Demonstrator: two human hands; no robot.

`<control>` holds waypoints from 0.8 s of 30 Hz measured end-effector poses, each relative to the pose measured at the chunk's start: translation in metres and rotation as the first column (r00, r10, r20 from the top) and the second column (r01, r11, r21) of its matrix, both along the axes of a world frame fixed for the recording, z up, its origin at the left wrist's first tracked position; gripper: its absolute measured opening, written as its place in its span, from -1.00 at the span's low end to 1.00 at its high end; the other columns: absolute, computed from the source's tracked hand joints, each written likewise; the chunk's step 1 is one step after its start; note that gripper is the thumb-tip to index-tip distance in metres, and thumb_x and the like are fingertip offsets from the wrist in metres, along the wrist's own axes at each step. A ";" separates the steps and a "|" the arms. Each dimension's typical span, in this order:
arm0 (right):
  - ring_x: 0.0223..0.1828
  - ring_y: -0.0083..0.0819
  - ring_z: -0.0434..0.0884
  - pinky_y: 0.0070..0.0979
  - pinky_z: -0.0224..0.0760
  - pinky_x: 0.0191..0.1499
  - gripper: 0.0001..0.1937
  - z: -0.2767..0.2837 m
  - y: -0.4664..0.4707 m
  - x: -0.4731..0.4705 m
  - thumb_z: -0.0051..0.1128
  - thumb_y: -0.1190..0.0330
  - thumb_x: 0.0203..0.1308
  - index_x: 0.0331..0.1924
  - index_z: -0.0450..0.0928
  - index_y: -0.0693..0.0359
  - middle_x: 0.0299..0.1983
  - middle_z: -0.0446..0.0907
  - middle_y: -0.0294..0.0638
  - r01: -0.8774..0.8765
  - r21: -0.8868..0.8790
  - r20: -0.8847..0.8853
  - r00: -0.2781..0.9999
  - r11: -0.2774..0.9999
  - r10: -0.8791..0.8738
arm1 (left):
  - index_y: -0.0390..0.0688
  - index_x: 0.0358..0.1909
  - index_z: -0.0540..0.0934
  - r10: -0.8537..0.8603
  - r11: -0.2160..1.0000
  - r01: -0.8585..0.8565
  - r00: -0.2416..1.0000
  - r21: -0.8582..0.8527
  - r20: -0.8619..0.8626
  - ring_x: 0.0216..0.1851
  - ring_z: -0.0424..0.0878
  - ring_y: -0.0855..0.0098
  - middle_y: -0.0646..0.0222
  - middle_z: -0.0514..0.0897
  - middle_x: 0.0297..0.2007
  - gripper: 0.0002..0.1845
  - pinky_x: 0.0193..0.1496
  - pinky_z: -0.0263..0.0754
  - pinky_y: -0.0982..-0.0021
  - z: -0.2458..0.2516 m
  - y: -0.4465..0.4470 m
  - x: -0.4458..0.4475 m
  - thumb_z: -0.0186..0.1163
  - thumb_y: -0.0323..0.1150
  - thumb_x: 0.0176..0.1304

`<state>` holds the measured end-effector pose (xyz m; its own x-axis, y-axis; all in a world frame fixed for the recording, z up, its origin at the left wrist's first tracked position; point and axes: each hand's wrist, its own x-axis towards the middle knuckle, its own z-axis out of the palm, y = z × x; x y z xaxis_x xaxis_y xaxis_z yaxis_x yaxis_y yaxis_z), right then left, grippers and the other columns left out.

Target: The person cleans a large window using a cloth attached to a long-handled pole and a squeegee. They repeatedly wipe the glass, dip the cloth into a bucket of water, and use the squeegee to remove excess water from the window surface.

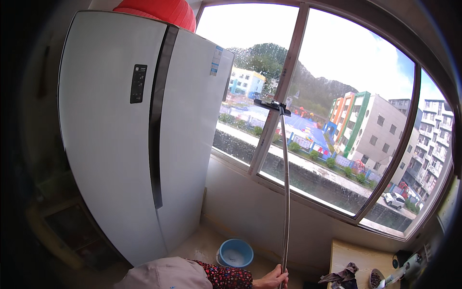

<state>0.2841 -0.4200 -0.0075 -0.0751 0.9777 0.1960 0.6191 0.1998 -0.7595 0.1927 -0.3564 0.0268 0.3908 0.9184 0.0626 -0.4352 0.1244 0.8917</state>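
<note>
My left hand (272,279), in a dark flowered sleeve, grips a long metal pole (286,188) near the bottom edge of the view. At the pole's upper end is a black window squeegee head (271,105), lying across the upright window frame bar (277,95) between two panes. Water drops cover the left windowpane (249,65); the middle windowpane (335,108) has fewer. My right hand is out of view. A blue basin (236,253) with whitish liquid stands on the floor, left of the pole.
A tall pale refrigerator (115,137) stands at the left with a red object (158,12) on top. At the lower right, a wooden table (341,253) holds a crumpled dark cloth (343,276) and a bowl (376,279) of small dark pieces.
</note>
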 end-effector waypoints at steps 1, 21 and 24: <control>-0.62 -0.12 0.40 -0.15 0.28 -0.51 -0.69 0.005 0.011 -0.010 -0.03 0.13 0.45 -0.27 0.48 0.23 -0.64 0.42 0.02 -0.008 0.033 -0.032 0.999 0.999 0.009 | -0.14 -0.20 0.38 0.051 0.994 -0.057 0.997 0.097 0.058 -0.56 0.55 0.48 0.42 0.52 -0.49 -0.79 -0.46 0.51 0.45 0.029 0.011 -0.011 0.02 -0.20 0.51; -0.57 -0.33 0.26 -0.29 0.18 -0.48 -0.66 0.067 0.346 -0.326 -0.03 0.17 0.46 -0.35 0.45 0.30 -0.62 0.33 -0.09 0.193 0.501 -0.379 0.925 0.844 0.014 | -0.09 -0.41 0.39 0.475 0.695 -0.503 0.858 0.514 0.196 -0.79 0.24 0.65 0.58 0.32 -0.70 -0.55 -0.78 0.10 0.50 0.381 0.398 -0.333 0.01 0.07 0.48; -0.58 -0.58 0.34 -0.47 0.27 -0.48 -0.62 0.097 0.378 -0.356 -0.01 0.14 0.45 -0.43 0.47 0.25 -0.63 0.41 -0.30 0.185 0.392 -0.498 0.867 0.901 0.038 | -0.15 -0.42 0.49 0.504 0.666 -0.517 0.843 0.538 0.187 -0.76 0.28 0.64 0.58 0.36 -0.70 -0.52 -0.74 0.13 0.46 0.407 0.441 -0.355 0.03 0.07 0.48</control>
<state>-0.0716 -0.0417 0.0890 0.2069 0.7935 0.5723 0.2216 0.5317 -0.8174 -0.1620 0.0842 0.4338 -0.1361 0.7738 0.6187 -0.3003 -0.6273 0.7185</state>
